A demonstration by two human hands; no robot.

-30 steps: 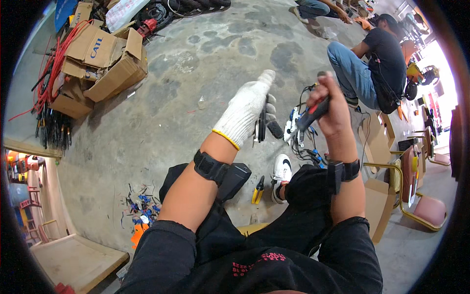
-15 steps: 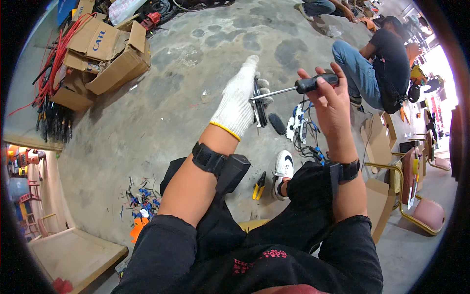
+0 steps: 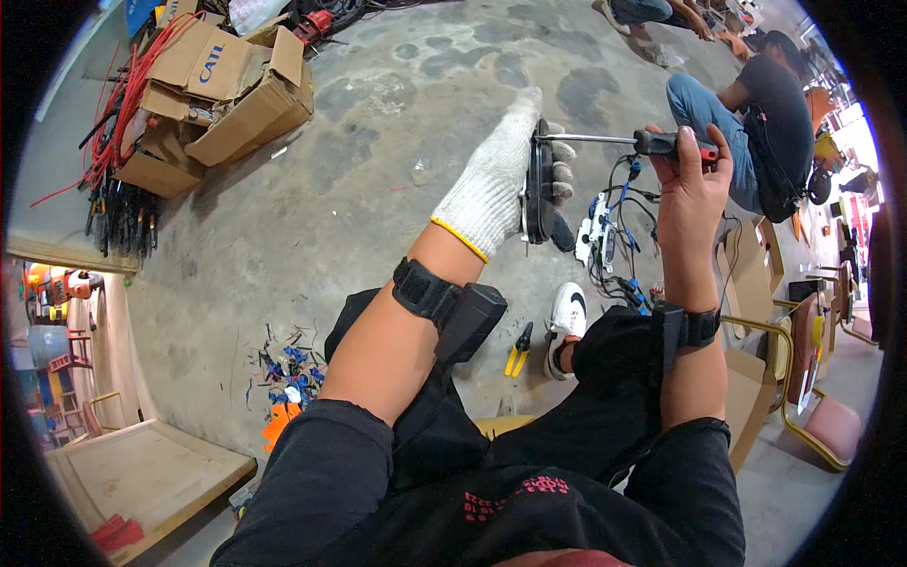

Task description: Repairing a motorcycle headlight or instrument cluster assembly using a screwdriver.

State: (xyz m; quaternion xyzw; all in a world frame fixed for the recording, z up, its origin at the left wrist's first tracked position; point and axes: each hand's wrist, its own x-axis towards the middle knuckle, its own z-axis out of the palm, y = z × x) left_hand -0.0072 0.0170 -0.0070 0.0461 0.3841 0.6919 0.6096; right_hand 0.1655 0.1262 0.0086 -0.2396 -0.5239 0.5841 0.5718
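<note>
My left hand [image 3: 496, 175], in a white knit glove with a yellow cuff, is closed round a black elongated housing [image 3: 539, 194], held upright on its narrow edge with the fingers behind it. My bare right hand [image 3: 694, 175] grips the dark handle of a screwdriver [image 3: 652, 143] between thumb and fingers. Its steel shaft lies nearly level and points left, the tip at the upper end of the housing. Whether the tip sits in a screw is too small to tell. Below the housing, a black oval piece [image 3: 562, 234] lies on the floor.
White strip-like parts [image 3: 595, 236] with blue and black wires lie right of the housing. Yellow-handled pliers [image 3: 517, 354] rest near my shoe [image 3: 568, 312]. Cut scraps [image 3: 291, 369] are at left, cardboard boxes [image 3: 250, 104] far left. A person [image 3: 770, 113] crouches at far right; a chair [image 3: 827, 425] stands nearer.
The view has shifted slightly. My left hand has turned the housing, showing more of its side. The screwdriver has become more level, and its tip has moved to the housing's upper end.
</note>
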